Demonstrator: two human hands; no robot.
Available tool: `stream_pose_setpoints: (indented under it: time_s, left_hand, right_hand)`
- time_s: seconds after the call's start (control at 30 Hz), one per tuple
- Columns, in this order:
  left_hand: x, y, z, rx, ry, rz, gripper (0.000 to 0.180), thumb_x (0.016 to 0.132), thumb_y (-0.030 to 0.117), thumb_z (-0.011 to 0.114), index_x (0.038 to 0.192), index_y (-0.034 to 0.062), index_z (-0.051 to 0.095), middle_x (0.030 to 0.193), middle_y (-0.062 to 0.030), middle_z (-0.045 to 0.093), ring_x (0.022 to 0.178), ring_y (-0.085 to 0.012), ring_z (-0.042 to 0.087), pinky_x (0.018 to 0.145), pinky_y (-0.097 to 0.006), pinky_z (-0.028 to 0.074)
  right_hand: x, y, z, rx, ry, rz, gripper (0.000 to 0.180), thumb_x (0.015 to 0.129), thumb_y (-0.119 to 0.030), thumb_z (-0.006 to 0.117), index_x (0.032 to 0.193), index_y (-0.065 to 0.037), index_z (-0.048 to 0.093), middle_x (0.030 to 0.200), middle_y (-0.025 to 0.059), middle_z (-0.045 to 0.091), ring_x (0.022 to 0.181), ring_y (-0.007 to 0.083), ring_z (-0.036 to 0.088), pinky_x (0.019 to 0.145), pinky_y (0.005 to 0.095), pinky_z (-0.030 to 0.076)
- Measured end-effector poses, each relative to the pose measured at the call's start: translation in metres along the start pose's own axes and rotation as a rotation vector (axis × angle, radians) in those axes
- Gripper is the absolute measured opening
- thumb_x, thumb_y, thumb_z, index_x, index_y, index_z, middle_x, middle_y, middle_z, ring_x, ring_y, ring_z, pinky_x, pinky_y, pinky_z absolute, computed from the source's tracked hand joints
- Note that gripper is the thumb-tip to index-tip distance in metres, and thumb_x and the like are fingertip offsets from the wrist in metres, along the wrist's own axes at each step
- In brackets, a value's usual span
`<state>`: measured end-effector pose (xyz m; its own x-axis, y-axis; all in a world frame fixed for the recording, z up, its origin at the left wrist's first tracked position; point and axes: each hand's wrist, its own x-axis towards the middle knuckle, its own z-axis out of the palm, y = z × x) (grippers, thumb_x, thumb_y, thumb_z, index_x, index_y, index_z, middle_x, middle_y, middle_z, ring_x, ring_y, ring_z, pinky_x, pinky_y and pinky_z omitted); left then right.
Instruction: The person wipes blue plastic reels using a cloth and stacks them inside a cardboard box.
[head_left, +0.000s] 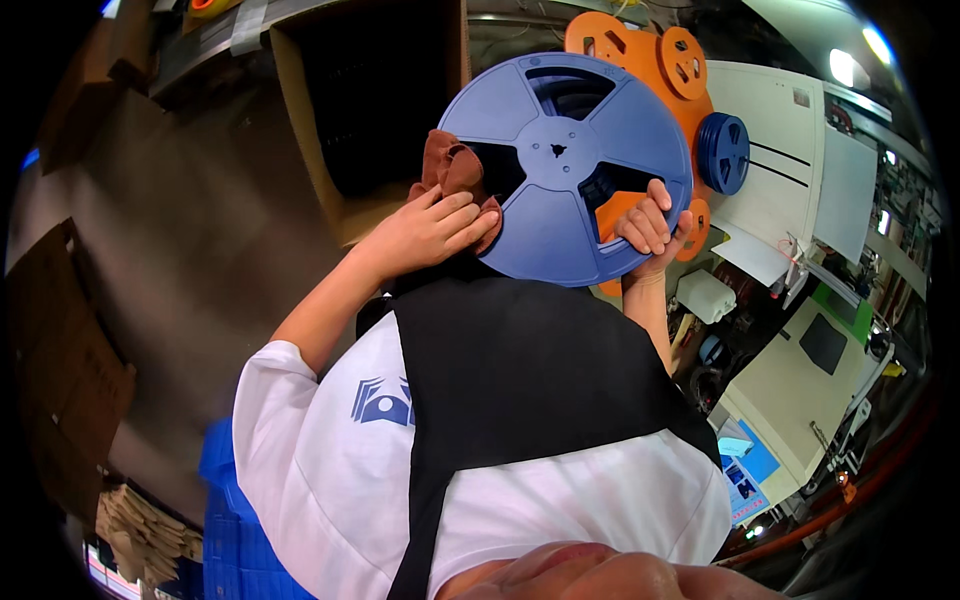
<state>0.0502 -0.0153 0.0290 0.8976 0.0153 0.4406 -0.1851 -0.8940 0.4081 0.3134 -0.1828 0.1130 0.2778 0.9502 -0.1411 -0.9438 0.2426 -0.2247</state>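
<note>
Cardboard: brown piece [65, 370] at the left edge of the frame.
Folded stack: tan, layered bundle [145, 535], lower left (material unclear at this size).
Crates: blue plastic [240, 540], lower left, partly behind the white sleeve [275, 385].
Carton: open cardboard box [310, 140], upper left of centre, its interior dark.
Left hand: [430, 230] half closed, fingers bent together over a bunched cloth, at the left edge of the reel.
Cloth: reddish brown, crumpled [455, 172], between the left hand and the reel, overlapping the reel's left rim.
Reel: large, blue, round [560, 182], upper centre, face toward the camera; small central hole and wide cut-outs (dark in part, orange showing through one).
Apron: black [550, 370], centre, below the reel, worn over a white shirt.
Right hand: [650, 228] partly closed, fingers curled at the reel's lower right rim beside a cut-out, gripping it.
Orange reels: several [683, 65], upper right of centre, behind the blue reel.
Small reels: dark blue, stacked [735, 155], right of the orange ones.
Cabinet: white panel [770, 115], upper right.
</note>
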Motion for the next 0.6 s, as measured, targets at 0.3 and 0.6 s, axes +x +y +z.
stream_pose_setpoints:
  time_s: [0.3, 0.6]
  left_hand:
    - [-0.004, 0.028, 0.005, 0.236, 0.061, -0.285, 0.036, 0.082, 0.010, 0.055, 0.117, 0.0046, 0.058, 0.114, -0.0082, 0.061, 0.109, -0.0224, 0.059, 0.081, -0.031, 0.051]
    - [-0.042, 0.026, 0.006, -0.890, 0.482, -1.043, 0.031, 0.082, 0.004, 0.061, 0.112, 0.0002, 0.055, 0.104, -0.0100, 0.063, 0.094, -0.0231, 0.063, 0.078, -0.031, 0.051]
  right_hand:
    - [0.012, -0.005, -0.002, -0.060, -0.081, 0.098, 0.036, 0.087, -0.032, 0.063, 0.099, -0.006, 0.041, 0.069, 0.0016, 0.049, 0.060, 0.0128, 0.046, 0.060, 0.0268, 0.038]
    - [0.029, -0.002, 0.006, -0.478, 0.319, 0.163, 0.042, 0.092, -0.029, 0.051, 0.120, 0.002, 0.048, 0.091, 0.0129, 0.060, 0.083, 0.0249, 0.060, 0.074, 0.0357, 0.049]
